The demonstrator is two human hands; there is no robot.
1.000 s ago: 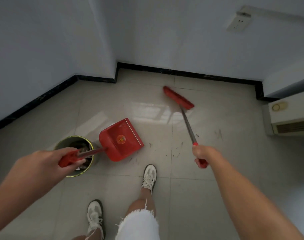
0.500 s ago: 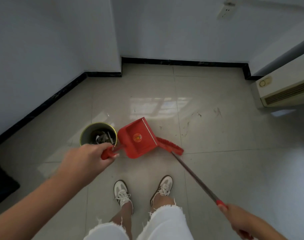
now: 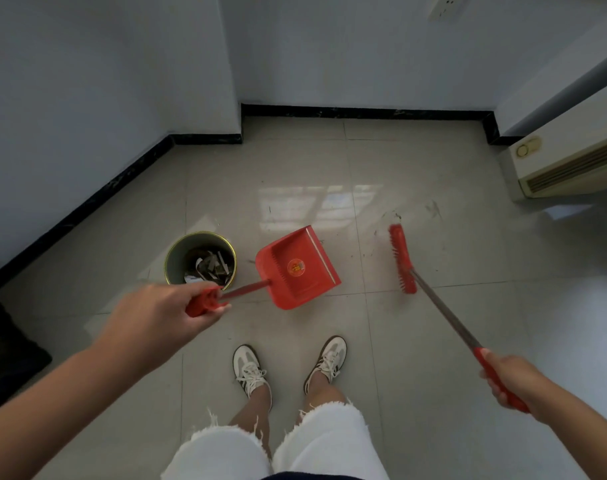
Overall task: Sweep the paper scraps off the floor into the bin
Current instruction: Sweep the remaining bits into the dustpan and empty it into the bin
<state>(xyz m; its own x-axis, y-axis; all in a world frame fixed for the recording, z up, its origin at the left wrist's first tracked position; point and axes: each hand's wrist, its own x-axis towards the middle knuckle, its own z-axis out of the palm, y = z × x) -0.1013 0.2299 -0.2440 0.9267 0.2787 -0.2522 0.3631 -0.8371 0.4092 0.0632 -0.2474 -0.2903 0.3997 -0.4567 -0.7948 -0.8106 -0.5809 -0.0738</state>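
Since the paper scraps already sit in the round gold-rimmed metal bin, left hand gripping the empty red plastic dustpan and right hand clutching the red-bristled broom should probably just check the tiles for strays.

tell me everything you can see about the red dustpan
The red plastic dustpan is a shallow scoop with raised side walls, a row of comb teeth along its back wall and a round orange-and-yellow sticker on its floor. A pale strip edges its open lip, which points away from the person and to the right. The pan looks empty. A thin dark-red rod runs from its back to a red grip held in the left hand. It sits low over the tiled floor, right of the round bin; floor contact is unclear.
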